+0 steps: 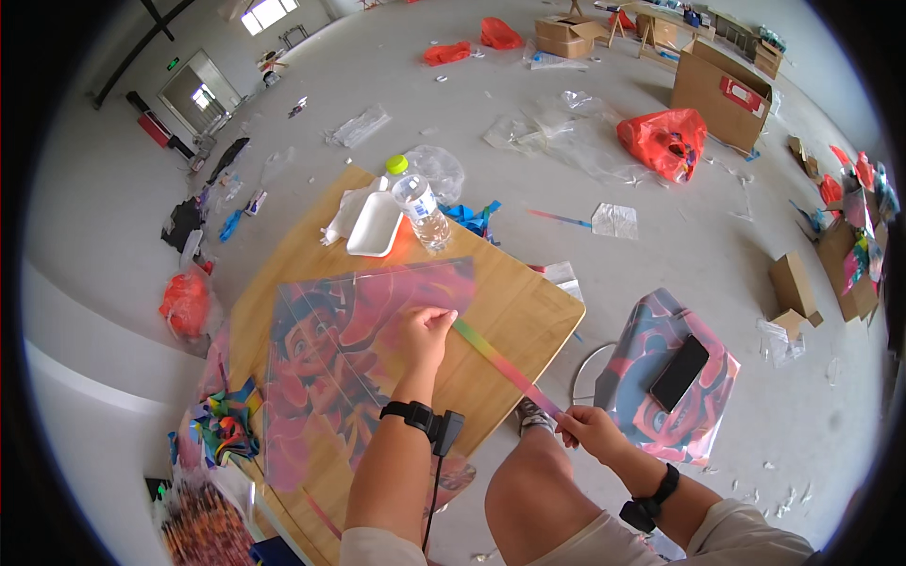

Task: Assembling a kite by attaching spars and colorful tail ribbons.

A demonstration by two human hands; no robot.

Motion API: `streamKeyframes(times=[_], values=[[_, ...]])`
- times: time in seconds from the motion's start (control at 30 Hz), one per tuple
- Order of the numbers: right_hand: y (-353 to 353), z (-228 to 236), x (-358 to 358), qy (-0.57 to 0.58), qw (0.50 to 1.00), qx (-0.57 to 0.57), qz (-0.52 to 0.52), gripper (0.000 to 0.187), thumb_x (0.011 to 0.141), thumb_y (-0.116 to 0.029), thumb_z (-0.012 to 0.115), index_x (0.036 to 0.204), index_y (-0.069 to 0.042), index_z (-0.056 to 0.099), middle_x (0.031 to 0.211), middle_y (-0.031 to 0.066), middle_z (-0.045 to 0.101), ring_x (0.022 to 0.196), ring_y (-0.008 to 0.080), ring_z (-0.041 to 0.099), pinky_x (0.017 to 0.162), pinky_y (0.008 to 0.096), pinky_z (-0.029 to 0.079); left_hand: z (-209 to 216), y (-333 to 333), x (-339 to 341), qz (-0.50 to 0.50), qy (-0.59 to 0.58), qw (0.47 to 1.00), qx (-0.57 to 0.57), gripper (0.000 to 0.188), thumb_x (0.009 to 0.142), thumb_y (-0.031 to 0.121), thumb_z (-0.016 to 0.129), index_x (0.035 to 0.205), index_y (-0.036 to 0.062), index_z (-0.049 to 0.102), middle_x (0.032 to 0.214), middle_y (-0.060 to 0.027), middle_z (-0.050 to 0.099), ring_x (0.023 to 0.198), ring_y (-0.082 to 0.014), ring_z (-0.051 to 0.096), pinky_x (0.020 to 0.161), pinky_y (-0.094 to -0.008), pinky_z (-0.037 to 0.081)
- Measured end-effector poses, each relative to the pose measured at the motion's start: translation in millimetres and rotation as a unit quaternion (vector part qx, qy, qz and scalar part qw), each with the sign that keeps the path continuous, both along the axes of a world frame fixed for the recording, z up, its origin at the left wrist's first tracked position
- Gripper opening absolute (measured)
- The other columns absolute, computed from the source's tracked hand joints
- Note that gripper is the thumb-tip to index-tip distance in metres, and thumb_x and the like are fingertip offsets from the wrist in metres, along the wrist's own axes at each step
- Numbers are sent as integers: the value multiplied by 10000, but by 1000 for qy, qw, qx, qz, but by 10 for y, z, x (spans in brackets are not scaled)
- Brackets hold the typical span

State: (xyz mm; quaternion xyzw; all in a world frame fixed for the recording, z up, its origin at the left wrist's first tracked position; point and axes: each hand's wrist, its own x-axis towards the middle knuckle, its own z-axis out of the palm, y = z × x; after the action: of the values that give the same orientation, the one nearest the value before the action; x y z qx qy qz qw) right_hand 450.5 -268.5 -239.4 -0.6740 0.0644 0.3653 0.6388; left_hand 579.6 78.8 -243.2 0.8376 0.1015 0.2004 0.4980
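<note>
A narrow rainbow-coloured strip [497,359] stretches taut between my two hands, slanting over the right edge of the wooden table [540,302]. Its upper end is pinched in my left hand [427,336], which is over a printed, see-through sheet [311,387] in pink and dark blue. Beyond the table's edge, near my knee, my right hand [593,431] has its fingers closed on the strip's lower end. The sheet lies flat on the tabletop, with thin lines across it. My left forearm covers part of it.
A clear bottle [421,209] with a yellow-green cap and a white tray [375,224] stand at the table's far end. A black phone [679,374] lies on a print-covered stool at right. Colourful ribbons [226,422] bunch at the left edge. Bags and cartons litter the floor.
</note>
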Motion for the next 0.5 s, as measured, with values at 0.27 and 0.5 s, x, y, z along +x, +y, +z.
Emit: streamKeyframes(times=[0.27, 0.5], values=[[-63, 16, 139, -5, 1000, 0, -4, 368, 1062, -350, 635, 863, -47, 701, 713, -8, 644, 662, 76, 608, 623, 250, 486, 25, -43, 47, 30, 53, 998, -31, 142, 858, 80, 841, 920, -26, 771, 909, -26, 678, 812, -111, 644, 747, -269, 512], [-84, -28, 166, 7, 1000, 12, -9, 362, 1054, -351, 648, 857, -54, 710, 710, -13, 651, 651, 71, 597, 620, 246, 483, 116, -61, 14, 42, 50, 998, -2, 170, 838, 127, 862, 910, -7, 786, 883, -31, 675, 764, -117, 626, 710, -279, 501]])
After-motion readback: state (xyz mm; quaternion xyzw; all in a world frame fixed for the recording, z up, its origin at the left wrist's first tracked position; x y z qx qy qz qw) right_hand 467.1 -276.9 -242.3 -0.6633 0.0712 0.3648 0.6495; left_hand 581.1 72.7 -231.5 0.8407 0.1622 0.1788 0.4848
